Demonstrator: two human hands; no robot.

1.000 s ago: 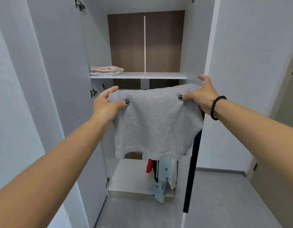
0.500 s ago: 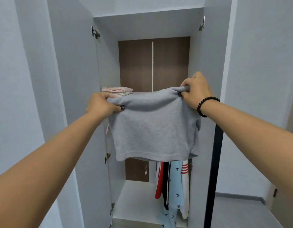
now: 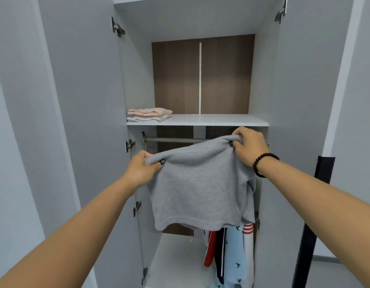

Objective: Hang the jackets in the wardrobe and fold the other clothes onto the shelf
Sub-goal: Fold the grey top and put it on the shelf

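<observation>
Holding a folded grey top [image 3: 200,183] below the shelf [image 3: 211,119], left hand [image 3: 140,170] and right hand [image 3: 249,147] each clenched on an upper corner, with jackets [image 3: 227,252] already hung, two folded garments [image 3: 148,114] shelved, this one still to place.

This place is a home, most likely a bedroom or a dressing corner. A tall built-in wardrobe [image 3: 300,100] stands open, with pale grey doors [image 3: 80,100] on metal hinges [image 3: 117,28] and a brown wood-grain back panel [image 3: 225,75]. On its shelf [image 3: 211,119] lie folded clothes [image 3: 148,114]. Under the shelf a hanging rail [image 3: 171,139] crosses the wardrobe, and lower down hanging garments [image 3: 232,256] show. Plain light walls [image 3: 358,100] stand around it.
</observation>
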